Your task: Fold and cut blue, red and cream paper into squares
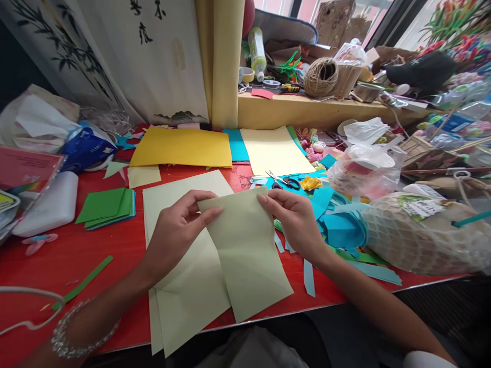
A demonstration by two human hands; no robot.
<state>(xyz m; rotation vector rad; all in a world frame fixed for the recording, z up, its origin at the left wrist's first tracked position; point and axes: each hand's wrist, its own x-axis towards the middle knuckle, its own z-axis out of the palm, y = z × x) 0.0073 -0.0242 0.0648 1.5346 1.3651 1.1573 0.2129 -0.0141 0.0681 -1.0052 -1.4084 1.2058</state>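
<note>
A pale green sheet of paper [249, 250] hangs between my two hands, with a crease across its middle. My left hand [192, 217] pinches its upper left corner between thumb and fingers. At the upper right corner, my right hand [289, 214] pinches the same sheet. Beneath it, larger pale green sheets [192, 301] lie on the red table, their lower ends reaching past the front edge. Scissors [283, 181] rest just beyond my right hand among blue paper scraps.
Green paper squares [105, 204] are stacked at the left. Yellow paper [182, 147] and cream paper [274, 149] lie at the back. Blue rolled paper [343, 230] and a net-wrapped bundle [418, 235] crowd the right. A white cable [32, 291] loops at the left edge.
</note>
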